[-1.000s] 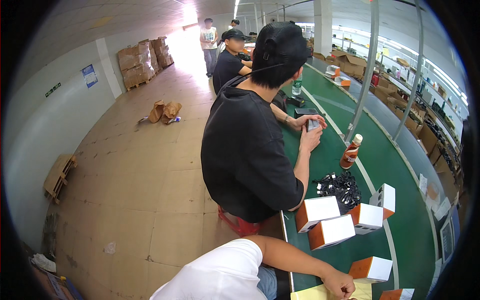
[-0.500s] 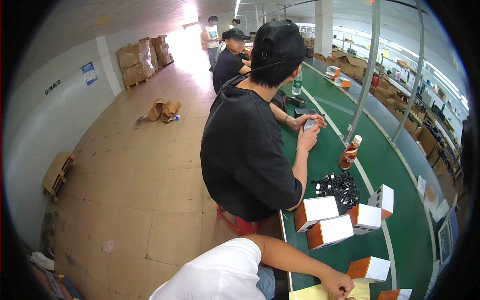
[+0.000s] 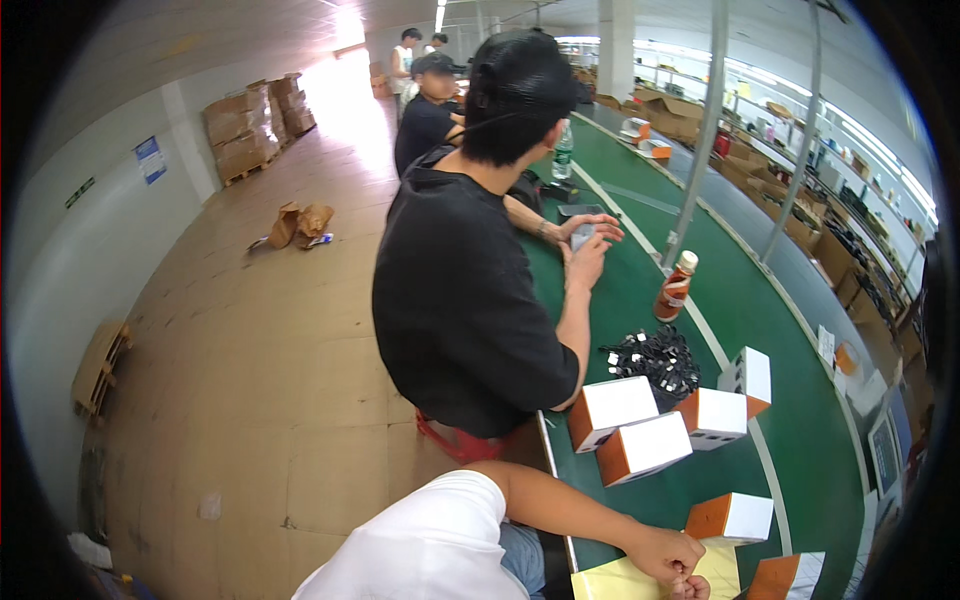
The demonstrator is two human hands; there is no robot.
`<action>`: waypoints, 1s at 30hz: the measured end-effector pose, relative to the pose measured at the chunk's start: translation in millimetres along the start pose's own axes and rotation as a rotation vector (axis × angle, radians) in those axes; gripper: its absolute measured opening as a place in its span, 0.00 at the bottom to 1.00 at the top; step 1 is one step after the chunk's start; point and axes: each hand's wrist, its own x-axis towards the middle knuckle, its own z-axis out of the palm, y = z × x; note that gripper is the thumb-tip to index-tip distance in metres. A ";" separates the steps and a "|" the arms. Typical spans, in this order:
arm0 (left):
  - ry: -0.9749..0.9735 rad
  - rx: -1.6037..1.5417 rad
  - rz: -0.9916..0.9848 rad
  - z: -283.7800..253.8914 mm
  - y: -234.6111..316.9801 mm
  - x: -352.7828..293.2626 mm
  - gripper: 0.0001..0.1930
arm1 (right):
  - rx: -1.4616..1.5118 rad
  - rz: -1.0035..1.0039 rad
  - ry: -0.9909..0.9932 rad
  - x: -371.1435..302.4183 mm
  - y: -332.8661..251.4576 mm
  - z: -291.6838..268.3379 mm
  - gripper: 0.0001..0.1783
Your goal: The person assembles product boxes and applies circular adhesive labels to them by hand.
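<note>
My left hand (image 3: 660, 552) is closed, fingers bent in a pinch above a yellow sheet (image 3: 612, 582) at the table's near edge. Against its fingertips, at the lower edge of the picture, are the curled fingers of my right hand (image 3: 692, 588). Whatever the two hands pinch between them is too small or hidden to make out. Just beyond my left hand stands a white and orange box (image 3: 735, 518). Another such box (image 3: 785, 577) is to the right of my right hand, partly cut off by the lower edge.
Several more white and orange boxes (image 3: 648, 445) stand farther up the green table (image 3: 620, 320), beside a heap of black cables (image 3: 655, 362). A bottle of reddish-brown drink (image 3: 675, 287) and a metal post (image 3: 700, 140) rise beyond. A person in black (image 3: 470, 300) sits close on my left.
The whole view has shifted, so the scene sits farther left and slightly higher. More of my right hand shows now, its fingers meeting those of my left hand over the yellow sheet.
</note>
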 end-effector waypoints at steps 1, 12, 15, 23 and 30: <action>-0.016 -0.020 0.013 1.1 -0.8 -0.8 0.06 | 0.045 0.010 0.032 -8.7 -0.3 -5.9 0.07; 0.004 -0.055 -0.022 3.5 19.0 -6.9 0.07 | -0.957 -1.115 -0.143 -64.7 14.9 35.0 0.13; 0.030 -0.033 0.100 2.4 27.2 -5.5 0.06 | -0.816 -0.970 -0.156 -70.4 18.0 33.2 0.11; 0.006 -0.152 -0.356 -14.8 39.6 -7.9 0.07 | -0.599 -0.870 0.296 -76.7 22.6 77.0 0.07; 0.003 -0.458 -0.550 -7.8 32.5 -7.6 0.05 | -0.428 -1.004 0.260 -76.2 24.9 88.3 0.15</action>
